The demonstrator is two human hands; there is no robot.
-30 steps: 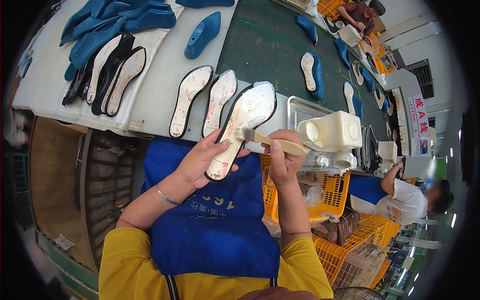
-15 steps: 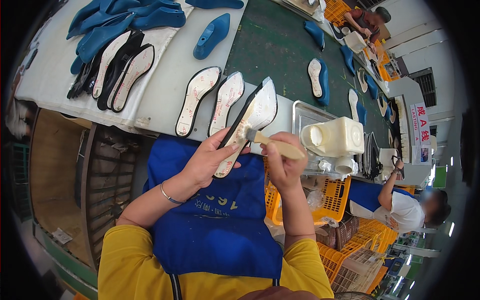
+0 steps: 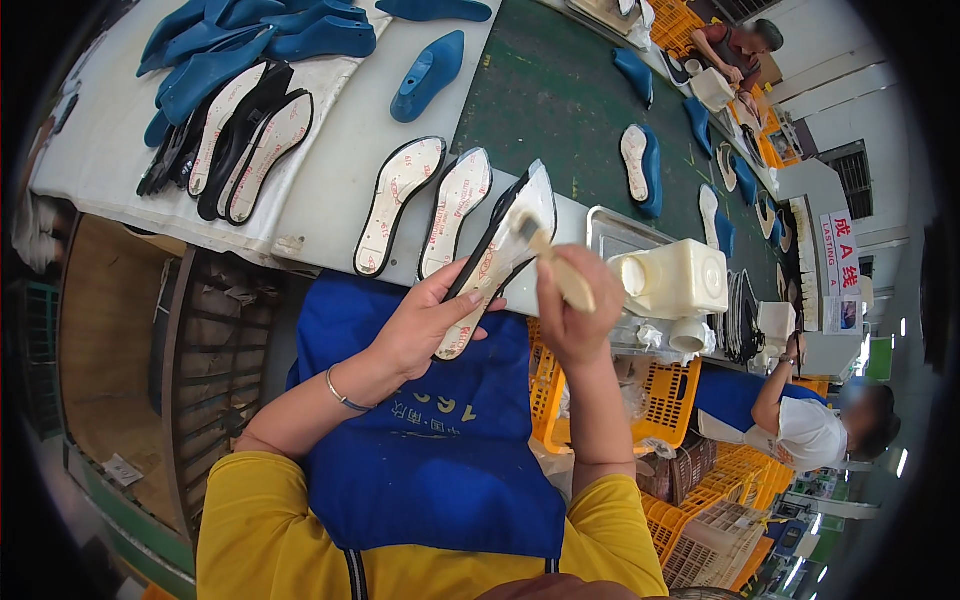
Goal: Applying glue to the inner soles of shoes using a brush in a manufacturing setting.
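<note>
My left hand [image 3: 412, 328] grips the narrow end of a black-edged insole [image 3: 484, 283], its whitish underside turned up and tilted over the table's near edge. In my right hand [image 3: 582, 315] is a brush [image 3: 572, 284] with a pale wooden handle. Its bristles touch the wide part of the insole, where a wet-looking white coating shows. Just left of it, two similar insoles, one farther left [image 3: 398, 195] and one closer [image 3: 459, 208], lie with their pale sides up on the table.
A cream plastic container [image 3: 690, 280] lies on a metal tray [image 3: 603, 228] to the right, above a yellow crate [image 3: 668, 398]. Blue shoe lasts [image 3: 428, 75] and stacked insoles [image 3: 270, 155] lie far left. More lasts sit on the green surface [image 3: 540, 110]. Two people work at the right.
My right hand has moved the brush away from me, from the insole's middle to its wide front part. My left hand keeps its hold, nearly unmoved.
</note>
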